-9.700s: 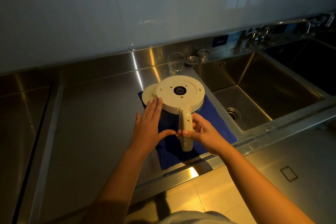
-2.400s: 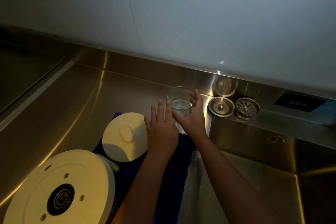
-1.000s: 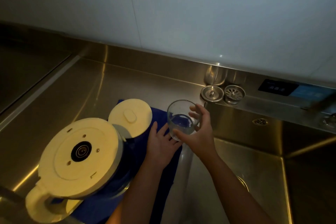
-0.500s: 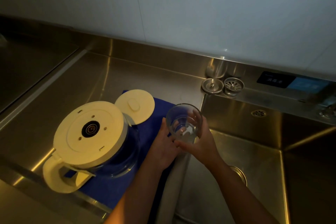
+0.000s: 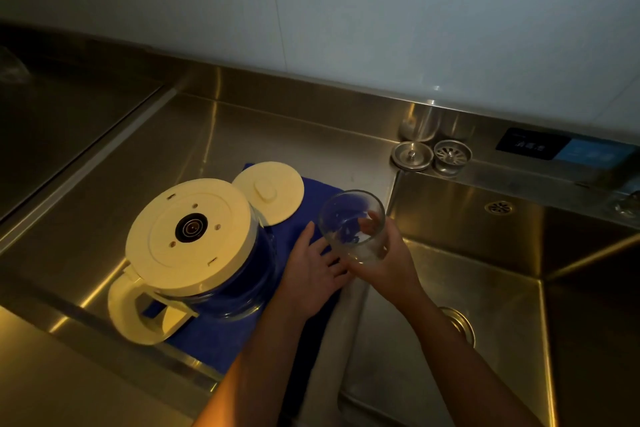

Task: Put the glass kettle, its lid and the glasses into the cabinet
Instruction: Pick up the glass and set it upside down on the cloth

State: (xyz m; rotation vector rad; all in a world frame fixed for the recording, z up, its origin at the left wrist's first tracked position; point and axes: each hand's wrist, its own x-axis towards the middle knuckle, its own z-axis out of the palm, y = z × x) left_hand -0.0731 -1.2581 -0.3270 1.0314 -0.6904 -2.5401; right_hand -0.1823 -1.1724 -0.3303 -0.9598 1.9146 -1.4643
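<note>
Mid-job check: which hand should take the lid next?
Probably left. The left hand rests open on the blue cloth, nearer the lid, and holds nothing; the right hand grips the glass.

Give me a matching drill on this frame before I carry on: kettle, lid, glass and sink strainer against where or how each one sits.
Things:
1. glass kettle
2. lid
3. glass
4. strainer basket

States:
A. on the ledge behind the sink
B. gripped in the right hand
C. upside down on the blue cloth
D. lying flat beside the kettle, knob up

Pairs: 1-C, 2-D, 3-B, 4-A
</note>
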